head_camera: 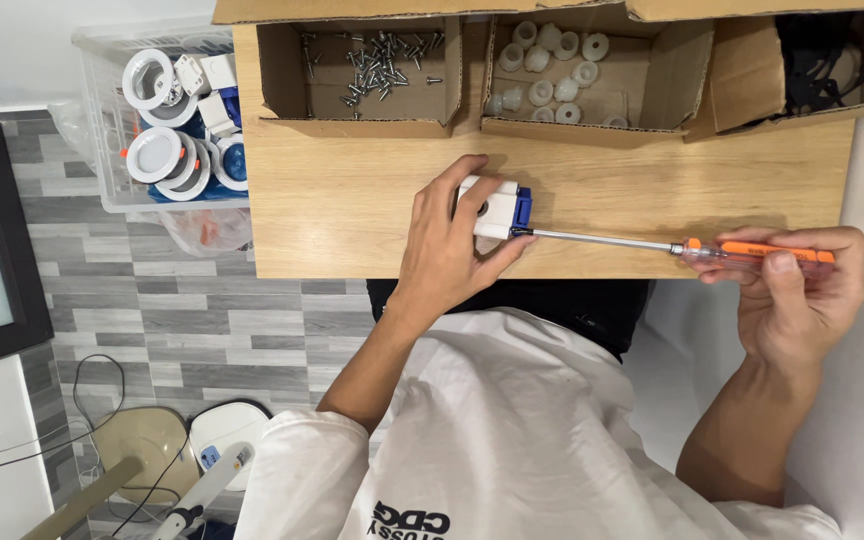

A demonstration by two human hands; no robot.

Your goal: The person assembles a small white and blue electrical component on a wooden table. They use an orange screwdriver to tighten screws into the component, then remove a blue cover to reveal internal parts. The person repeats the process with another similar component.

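My left hand grips a small white box-shaped part with a blue end and holds it down on the wooden table. My right hand holds a screwdriver with an orange and clear handle. Its long metal shaft lies level over the table, and the tip meets the blue end of the white part.
Cardboard boxes stand at the table's far edge: one with several loose screws, one with several white plastic caps, one with black parts. A clear bin of white and blue round fittings sits to the left, on the grey floor.
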